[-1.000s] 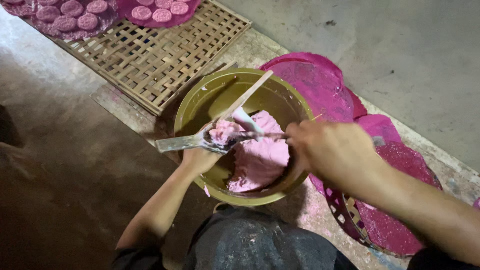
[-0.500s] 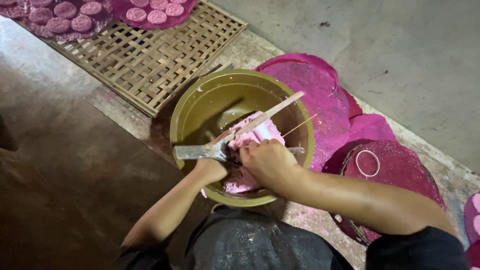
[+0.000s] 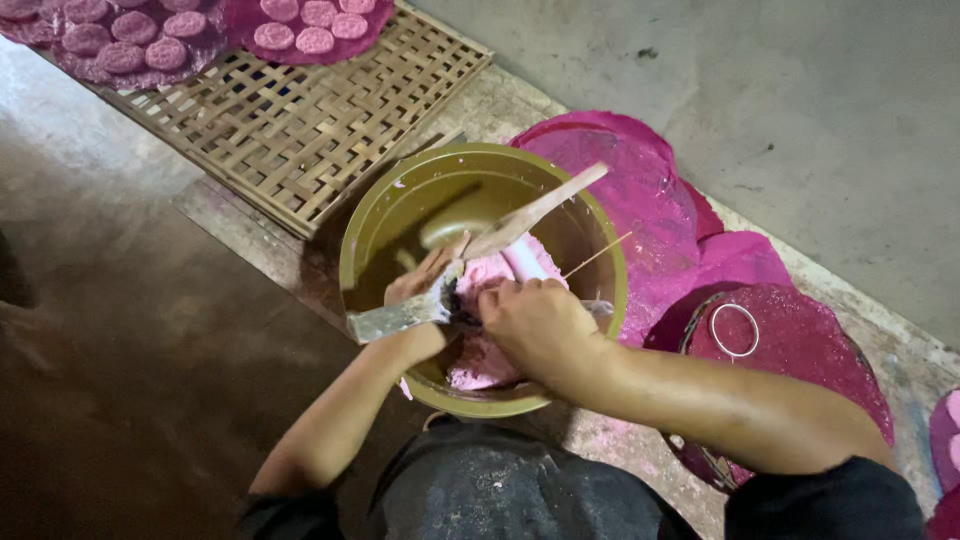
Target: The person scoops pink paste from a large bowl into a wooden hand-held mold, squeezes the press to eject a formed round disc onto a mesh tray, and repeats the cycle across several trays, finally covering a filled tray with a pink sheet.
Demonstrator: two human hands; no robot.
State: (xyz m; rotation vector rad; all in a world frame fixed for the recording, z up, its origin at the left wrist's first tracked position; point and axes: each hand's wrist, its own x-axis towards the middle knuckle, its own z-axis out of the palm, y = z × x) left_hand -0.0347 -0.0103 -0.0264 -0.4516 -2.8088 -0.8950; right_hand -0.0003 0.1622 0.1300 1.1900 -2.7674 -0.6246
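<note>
the bowl (image 3: 370, 240), olive green and round, sits on the ground right in front of the person, and both hands are down over its near half. pink dough (image 3: 485, 350) lies heaped in the bottom on the near side, partly under the hands.

the left hand (image 3: 425, 290) reaches in from the near rim and is closed around a flat metal scraper (image 3: 385, 318), whose blade sticks out to the left across the rim. the right hand (image 3: 535, 322) is curled just beside it, touching at the scraper's inner end, fingers bent down onto the dough; whether it grips anything of its own is hidden. a wooden paddle (image 3: 540, 208) leans in the bowl, its handle rising over the far rim, just above the hands.

behind the bowl lies a woven bamboo tray (image 3: 290, 130), with pink cloths carrying round pink cakes (image 3: 300, 25) on its far edge. to the right, pink cloth (image 3: 650, 200) spreads on the floor, and a metal ring (image 3: 735, 330) rests on a pink-covered round (image 3: 800, 360).
</note>
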